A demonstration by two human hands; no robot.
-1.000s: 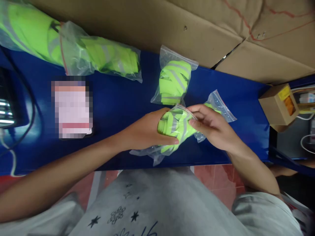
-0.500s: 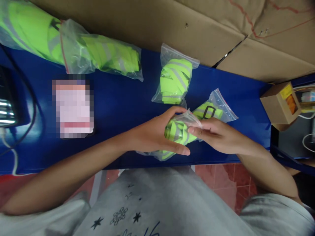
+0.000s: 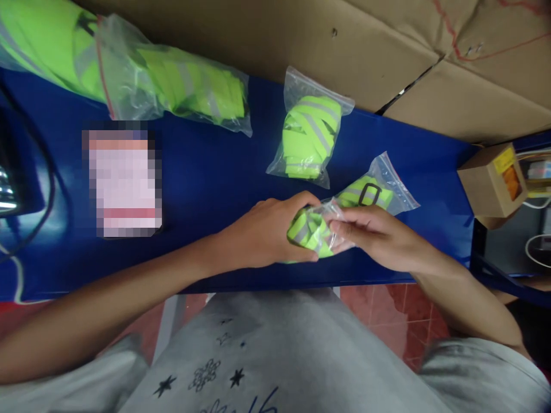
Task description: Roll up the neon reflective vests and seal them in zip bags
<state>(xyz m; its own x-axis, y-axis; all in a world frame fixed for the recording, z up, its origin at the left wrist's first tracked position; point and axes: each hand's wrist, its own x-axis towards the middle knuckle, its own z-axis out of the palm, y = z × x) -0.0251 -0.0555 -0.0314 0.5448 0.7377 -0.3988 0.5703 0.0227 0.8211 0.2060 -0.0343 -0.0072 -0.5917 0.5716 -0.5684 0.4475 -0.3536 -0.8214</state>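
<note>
My left hand (image 3: 275, 229) is wrapped round a clear zip bag (image 3: 312, 229) that holds a folded neon-yellow reflective strap. With thumb and fingers my right hand (image 3: 372, 235) pinches the bag's open-looking plastic end. Just behind my right fingers lies another bagged reflective strap (image 3: 365, 192), its dark buckle showing through the plastic. Farther back on the blue table sits a zip bag with a rolled neon strap (image 3: 310, 137). Part of the held bag is hidden by my left palm.
Bagged neon reflective bundles (image 3: 189, 86) lie along the back left. A blurred-out flat item (image 3: 123, 183) is on the blue table (image 3: 206, 172), near a black device with cables (image 3: 21, 166). Brown cardboard (image 3: 258, 34) lines the back; a small carton (image 3: 491, 180) stands at right.
My left fingers have closed further round the bagged strap, and its lower part is now covered. My right hand keeps its pinch on the plastic. The view has shifted slightly.
</note>
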